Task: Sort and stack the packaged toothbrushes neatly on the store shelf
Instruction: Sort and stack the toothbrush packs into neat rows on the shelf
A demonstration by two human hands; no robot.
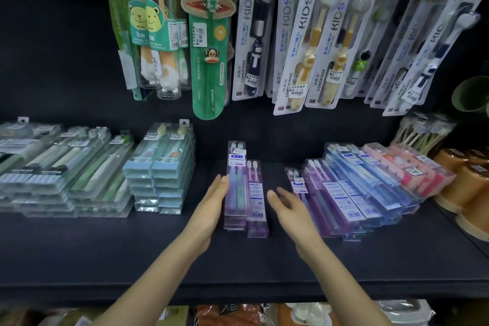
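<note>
Purple toothbrush stack [238, 188] on shelf [105, 246].
Left hand [211, 204] is touching its side, right hand [288, 206] is hovering beside; both grips apart.

Two slim bare forearms show in the lower middle of the frame, uncovered along their whole visible length, each ending in a bare hand, the left hand [210, 208] left of centre, the right hand [289, 210] right of centre.

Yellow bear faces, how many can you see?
2: one yellow bear face and another beside it, on teal labels of clear tubes hanging upper left. More may hide behind.
</note>
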